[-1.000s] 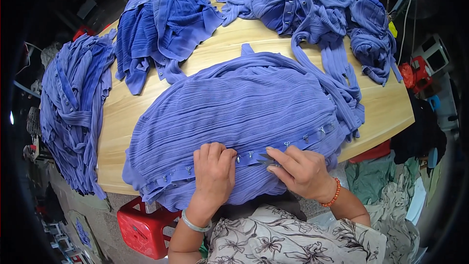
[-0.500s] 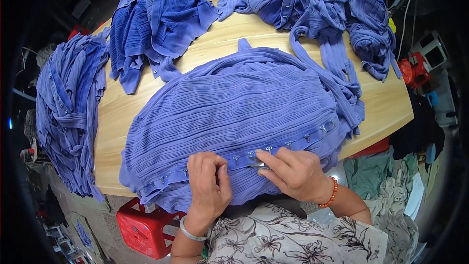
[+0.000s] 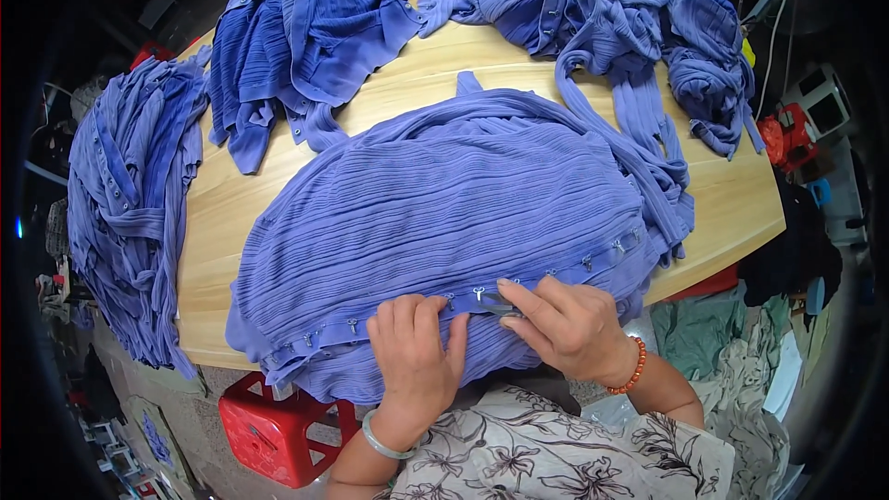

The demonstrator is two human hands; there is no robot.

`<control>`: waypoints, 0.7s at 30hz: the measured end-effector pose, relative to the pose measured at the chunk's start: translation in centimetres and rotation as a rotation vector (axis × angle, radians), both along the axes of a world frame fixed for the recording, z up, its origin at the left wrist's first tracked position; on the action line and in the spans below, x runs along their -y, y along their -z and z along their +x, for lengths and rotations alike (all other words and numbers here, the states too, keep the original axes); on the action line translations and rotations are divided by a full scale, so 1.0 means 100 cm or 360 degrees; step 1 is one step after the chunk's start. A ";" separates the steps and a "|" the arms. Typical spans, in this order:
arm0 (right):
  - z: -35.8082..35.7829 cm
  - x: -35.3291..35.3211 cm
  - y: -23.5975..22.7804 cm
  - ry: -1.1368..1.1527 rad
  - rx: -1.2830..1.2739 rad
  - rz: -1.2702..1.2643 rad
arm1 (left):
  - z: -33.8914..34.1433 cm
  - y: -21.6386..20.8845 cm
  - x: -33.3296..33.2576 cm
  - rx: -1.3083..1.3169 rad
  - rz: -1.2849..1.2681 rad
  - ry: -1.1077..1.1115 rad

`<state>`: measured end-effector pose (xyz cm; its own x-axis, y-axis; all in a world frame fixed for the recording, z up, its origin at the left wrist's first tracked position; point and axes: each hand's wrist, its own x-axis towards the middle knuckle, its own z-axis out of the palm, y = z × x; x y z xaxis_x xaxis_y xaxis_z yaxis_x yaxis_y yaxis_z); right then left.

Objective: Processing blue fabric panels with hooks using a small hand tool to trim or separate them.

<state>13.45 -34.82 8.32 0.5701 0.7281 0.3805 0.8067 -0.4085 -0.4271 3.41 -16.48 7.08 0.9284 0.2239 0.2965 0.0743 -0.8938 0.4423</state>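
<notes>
A blue-violet ribbed knit garment (image 3: pixel 444 194) lies spread over the table edge in front of me. Along its near edge runs a band (image 3: pixel 407 316) fitted with small metal hooks, several showing on both sides of my hands. My left hand (image 3: pixel 412 352) rests on this band, fingers laid over the cloth and thumb apart. In my right hand (image 3: pixel 569 333) are small metal thread snips (image 3: pixel 488 301), pinched between thumb and fingers. Their blades point left, close to a hook on the band and just right of my left thumb. My fingers partly cover the snips' handle.
More blue garments lie heaped around the wooden table (image 3: pixel 222 250): a draped pile (image 3: pixel 134 213) at the left, a darker heap (image 3: pixel 306 37) at far left, and another pile (image 3: pixel 583 18) at far right. A red plastic stool (image 3: pixel 278 431) stands below the near left edge.
My left hand has shifted slightly right along the band and its curled fingers have straightened onto the cloth. My right hand, with the snips, has moved a little right.
</notes>
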 end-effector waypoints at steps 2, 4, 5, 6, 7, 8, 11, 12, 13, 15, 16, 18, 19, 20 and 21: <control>-0.001 0.001 0.000 -0.0011 0.0002 -0.0010 | -0.001 0.005 0.002 0.0015 0.0009 -0.0027; -0.002 0.001 0.000 -0.0024 -0.0017 -0.0007 | 0.000 0.011 0.002 0.0030 0.0024 -0.0058; -0.002 0.000 0.000 -0.0038 -0.0036 -0.0001 | 0.000 0.013 0.002 0.0083 0.0014 -0.0061; -0.002 0.000 0.000 -0.0041 -0.0036 0.0002 | 0.000 0.014 0.002 0.0136 0.0004 -0.0063; -0.003 0.000 0.000 -0.0041 -0.0041 0.0011 | 0.000 0.015 0.002 0.0135 0.0002 -0.0065; -0.003 -0.001 0.001 -0.0040 -0.0045 0.0020 | -0.001 0.016 0.002 0.0193 -0.0024 -0.0058; -0.001 0.000 0.001 -0.0026 -0.0047 0.0022 | -0.009 0.012 0.002 0.0261 -0.0089 -0.0012; -0.001 0.001 0.001 -0.0022 -0.0045 0.0018 | -0.014 0.007 0.004 0.0271 -0.0125 0.0025; 0.000 0.001 0.002 -0.0021 -0.0050 0.0030 | -0.025 -0.003 0.010 0.0119 -0.0646 -0.0032; 0.000 0.004 0.002 -0.0023 -0.0057 0.0043 | -0.052 -0.015 0.016 -0.0304 -0.1603 -0.0021; 0.000 0.004 0.003 -0.0006 -0.0054 0.0061 | -0.054 -0.015 0.013 -0.0300 -0.1601 -0.0026; 0.001 0.005 0.003 0.0002 -0.0048 0.0083 | -0.058 -0.011 0.009 -0.0539 -0.3311 0.0101; 0.001 0.006 0.003 0.0013 -0.0050 0.0084 | -0.055 -0.003 0.007 -0.0458 -0.3475 0.0256; 0.001 0.006 0.003 0.0023 -0.0051 0.0085 | -0.055 0.000 0.007 -0.0455 -0.3472 0.0255; 0.001 0.006 0.003 0.0020 -0.0049 0.0088 | -0.051 0.000 0.008 -0.0352 -0.3605 0.0139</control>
